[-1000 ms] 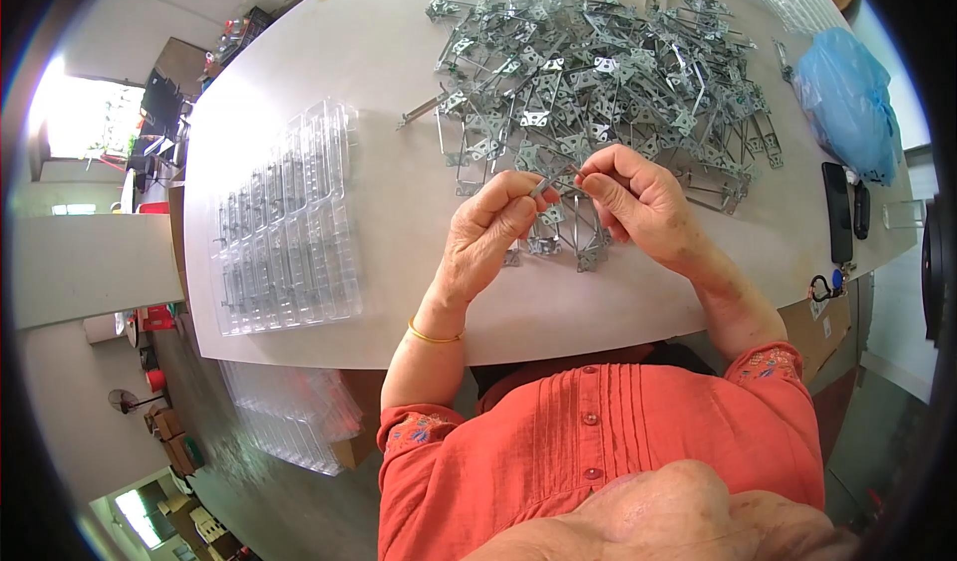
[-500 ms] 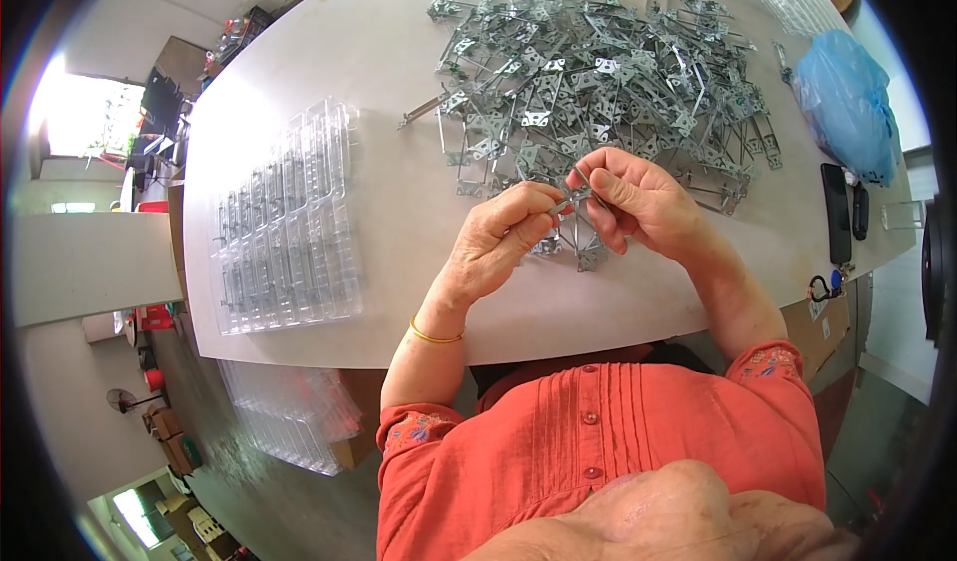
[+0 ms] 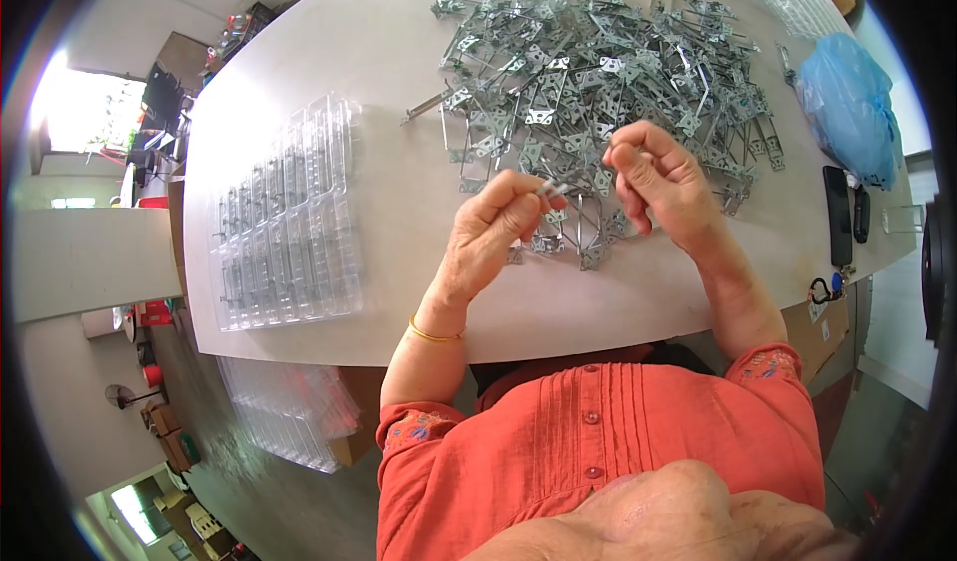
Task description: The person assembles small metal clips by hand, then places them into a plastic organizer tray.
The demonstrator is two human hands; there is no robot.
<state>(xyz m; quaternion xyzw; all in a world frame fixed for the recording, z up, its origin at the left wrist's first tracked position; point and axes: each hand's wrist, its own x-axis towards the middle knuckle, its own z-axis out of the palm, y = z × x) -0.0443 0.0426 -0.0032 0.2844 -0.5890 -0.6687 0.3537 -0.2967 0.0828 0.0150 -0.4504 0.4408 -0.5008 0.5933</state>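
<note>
My left hand (image 3: 490,224) pinches a small metal bracket (image 3: 551,190) between thumb and forefinger, at the near edge of a heap of metal brackets (image 3: 588,73). To its right, my right hand (image 3: 670,190) is held over the heap's near side, apart from the left. Its thumb and forefinger are curled together, and whatever they may hold is too small to make out. Several loose brackets (image 3: 588,252) lie on the table below and between the hands. The heap's parts are flat punched plates joined with thin rods.
On the left of the white table (image 3: 399,292) lies a clear plastic tray (image 3: 289,222) with metal parts in its slots. A blue plastic bag (image 3: 847,108), a black phone (image 3: 835,214) and keys (image 3: 829,284) are at the right. More clear trays (image 3: 284,412) sit below the table edge.
My right hand has come away from the bracket and moved up and to the right. My left hand keeps hold of the bracket and has shifted slightly left.
</note>
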